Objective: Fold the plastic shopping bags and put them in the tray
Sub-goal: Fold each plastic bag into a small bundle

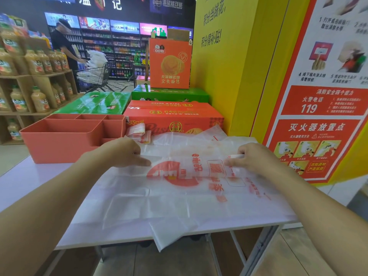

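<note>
Coral plastic tray (59, 134) shows nothing in the compartments I can see. Small folded bags (137, 133) lie just beside it, not inside. The left hand (121, 150) presses straight fingers on the spread plastic bag (169, 196) on the table (29, 186). The right hand (251, 158) pinches its far edge. This fold looks barely started, and stowing remains.

The left hand (121, 151) hides one corner of the tray (55, 150); the right edge crops the poster (318, 100).

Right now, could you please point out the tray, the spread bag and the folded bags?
tray (55, 146): head view, front wall.
spread bag (169, 196): head view, clear middle.
folded bags (136, 131): head view, top bundle.
</note>
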A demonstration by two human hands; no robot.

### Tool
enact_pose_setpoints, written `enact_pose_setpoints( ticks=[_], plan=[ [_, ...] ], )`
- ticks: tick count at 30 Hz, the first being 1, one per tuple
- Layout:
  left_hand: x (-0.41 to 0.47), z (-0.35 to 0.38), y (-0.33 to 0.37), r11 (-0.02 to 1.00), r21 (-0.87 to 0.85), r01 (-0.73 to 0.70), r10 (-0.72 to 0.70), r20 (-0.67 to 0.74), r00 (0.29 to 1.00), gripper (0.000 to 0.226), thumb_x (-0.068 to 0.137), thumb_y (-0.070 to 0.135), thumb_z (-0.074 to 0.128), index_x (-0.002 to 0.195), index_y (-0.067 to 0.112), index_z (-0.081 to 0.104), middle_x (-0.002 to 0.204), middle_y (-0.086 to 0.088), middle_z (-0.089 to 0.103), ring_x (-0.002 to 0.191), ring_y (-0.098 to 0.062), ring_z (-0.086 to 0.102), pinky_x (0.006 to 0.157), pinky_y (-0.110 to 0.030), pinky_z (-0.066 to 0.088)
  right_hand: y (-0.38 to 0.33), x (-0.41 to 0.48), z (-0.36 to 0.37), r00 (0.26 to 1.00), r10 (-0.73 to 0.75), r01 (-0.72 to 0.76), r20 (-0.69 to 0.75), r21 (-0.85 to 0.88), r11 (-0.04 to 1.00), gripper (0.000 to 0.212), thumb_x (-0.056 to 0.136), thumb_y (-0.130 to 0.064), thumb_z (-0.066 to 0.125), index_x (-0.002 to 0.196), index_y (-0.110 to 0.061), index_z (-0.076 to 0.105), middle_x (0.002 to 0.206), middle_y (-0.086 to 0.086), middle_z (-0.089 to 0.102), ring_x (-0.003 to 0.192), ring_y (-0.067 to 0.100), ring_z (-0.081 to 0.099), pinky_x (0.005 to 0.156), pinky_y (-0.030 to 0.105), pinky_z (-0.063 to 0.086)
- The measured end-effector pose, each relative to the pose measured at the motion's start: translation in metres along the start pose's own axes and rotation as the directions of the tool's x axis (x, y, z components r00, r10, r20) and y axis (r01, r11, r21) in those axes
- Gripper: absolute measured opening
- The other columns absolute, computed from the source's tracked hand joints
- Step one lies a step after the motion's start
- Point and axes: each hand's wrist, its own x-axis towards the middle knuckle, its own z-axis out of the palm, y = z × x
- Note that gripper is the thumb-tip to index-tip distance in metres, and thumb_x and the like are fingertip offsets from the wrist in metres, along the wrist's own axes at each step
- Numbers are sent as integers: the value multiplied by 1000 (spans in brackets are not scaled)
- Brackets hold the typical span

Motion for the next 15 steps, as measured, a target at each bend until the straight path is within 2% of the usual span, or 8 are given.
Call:
enact_pose_setpoints(
  ticks=[5, 9, 13, 15],
  plan=[
    [10, 8, -9, 998, 64, 18, -17, -15, 1000, 60, 81, 78, 53, 70, 19, 60, 72, 5, 55, 65, -13, 51, 57, -29, 38, 7, 4, 9, 1000, 17, -17, 2, 2, 1000, 61, 67, -76, 75, 78, -17, 60, 77, 1, 63, 68, 19, 55, 58, 33, 33],
    [17, 16, -16, 990, 133, 46, -37, -69, 997, 68, 85, 81, 41, 68, 18, 62, 70, 5, 58, 64, -12, 52, 57, -29, 41, 17, 5, 16, 1000, 11, -11, 4, -8, 1000, 57, 68, -74, 75, 81, -21, 57, 81, 0, 63, 75, 20, 58, 61, 35, 37],
    [24, 20, -37, 997, -48, 60, -62, -42, 997, 69, 84, 76, 47, 63, 12, 60, 64, -2, 56, 61, -19, 53, 60, -32, 41, 27, 7, 19, 1000, 30, -30, -6, -29, 999, 56, 68, -75, 74, 85, -26, 53, 85, -4, 63, 78, 17, 58, 65, 36, 44],
    [24, 19, -42, 995, -82, 60, -62, -21, 998, 67, 83, 75, 50, 64, 13, 63, 66, -2, 58, 64, -19, 56, 62, -33, 43, 30, 7, 21, 1000, 18, -18, 0, -57, 998, 56, 69, -77, 72, 88, -29, 50, 90, -8, 61, 81, 15, 58, 67, 35, 46]
  ],
)
